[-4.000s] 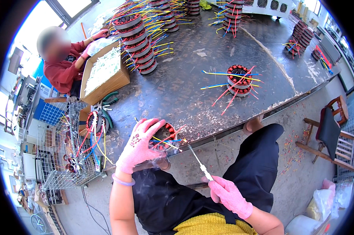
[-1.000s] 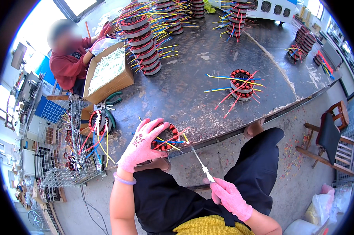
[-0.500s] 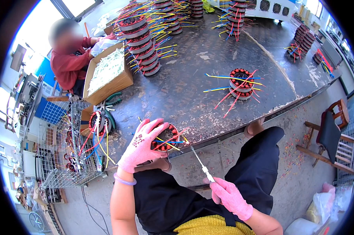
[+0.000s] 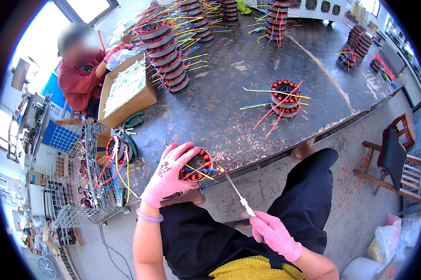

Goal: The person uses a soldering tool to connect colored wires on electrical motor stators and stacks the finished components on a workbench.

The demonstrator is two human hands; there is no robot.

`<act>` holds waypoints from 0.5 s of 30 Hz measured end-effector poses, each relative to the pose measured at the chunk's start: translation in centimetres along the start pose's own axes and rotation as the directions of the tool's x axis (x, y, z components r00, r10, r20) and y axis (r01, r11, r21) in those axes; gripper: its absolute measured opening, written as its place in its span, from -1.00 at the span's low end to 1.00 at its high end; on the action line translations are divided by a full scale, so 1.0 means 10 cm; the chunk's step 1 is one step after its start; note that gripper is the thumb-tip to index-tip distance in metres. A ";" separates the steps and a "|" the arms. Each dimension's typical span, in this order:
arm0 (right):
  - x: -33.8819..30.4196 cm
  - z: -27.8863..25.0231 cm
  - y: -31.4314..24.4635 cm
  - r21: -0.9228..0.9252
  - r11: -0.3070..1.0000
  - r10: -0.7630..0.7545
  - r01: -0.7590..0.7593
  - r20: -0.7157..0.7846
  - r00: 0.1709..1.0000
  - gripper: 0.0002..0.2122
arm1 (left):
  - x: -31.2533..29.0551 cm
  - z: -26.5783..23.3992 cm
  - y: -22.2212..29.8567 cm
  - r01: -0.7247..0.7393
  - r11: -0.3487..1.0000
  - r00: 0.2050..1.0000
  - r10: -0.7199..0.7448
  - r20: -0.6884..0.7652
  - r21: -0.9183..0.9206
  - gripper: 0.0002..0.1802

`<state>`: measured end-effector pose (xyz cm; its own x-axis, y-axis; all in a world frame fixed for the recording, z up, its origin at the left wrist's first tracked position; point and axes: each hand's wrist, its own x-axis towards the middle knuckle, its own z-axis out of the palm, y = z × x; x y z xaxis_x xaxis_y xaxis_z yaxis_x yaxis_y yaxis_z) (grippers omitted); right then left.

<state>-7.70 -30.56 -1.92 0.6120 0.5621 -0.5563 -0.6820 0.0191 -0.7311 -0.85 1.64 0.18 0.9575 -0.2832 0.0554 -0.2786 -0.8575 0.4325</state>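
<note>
At the table's near edge, a ring-shaped motor stator (image 4: 206, 158) with red windings and red, blue and yellow leads is gripped by my left hand (image 4: 170, 173). The pink-gloved fingers spread over its left side and rim. My right hand (image 4: 272, 232), also in a pink glove, is closed around the lower end of a thin white sleeve-like length (image 4: 244, 204). It slants up from my fingers toward the stator's right side, narrowing to a pale strand. Whether a lead runs inside it cannot be made out.
Left of me lies another stator (image 4: 118, 148) with white sleeves on its leads, by green-handled pliers (image 4: 134, 122). A carton (image 4: 132, 103) of pale tubes stands near a person in red. A stator pair (image 4: 285, 99) and stator stacks (image 4: 166, 56) stand farther back. A chair (image 4: 393, 156) is right.
My hands keep nearly the same hold and place. The view shifts slightly, and the other person's hands move a little above the carton.
</note>
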 end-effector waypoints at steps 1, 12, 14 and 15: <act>0.00 0.00 0.01 0.036 0.999 -0.002 0.002 0.001 1.000 -0.65 | 0.00 0.00 0.00 -0.002 1.000 1.000 0.002 0.003 0.001 0.04; 0.01 -0.03 0.03 -0.011 1.000 -0.012 0.012 0.000 1.000 -0.65 | 0.00 0.00 0.05 0.034 0.999 0.999 -0.033 -0.025 0.030 0.02; 0.01 -0.03 0.03 0.023 1.000 -0.011 0.012 -0.014 1.000 -0.66 | -0.01 0.00 0.05 0.062 0.997 0.998 -0.061 -0.027 0.035 0.03; 0.01 -0.03 0.04 0.026 1.000 -0.010 0.011 -0.026 1.000 -0.66 | 0.00 0.00 0.06 0.066 0.997 0.998 -0.066 -0.018 0.032 0.04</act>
<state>-7.75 -30.77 -2.40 0.6291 0.5402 -0.5590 -0.6857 0.0469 -0.7263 -1.02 1.16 0.45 0.9749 -0.2187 0.0428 -0.2170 -0.8876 0.4064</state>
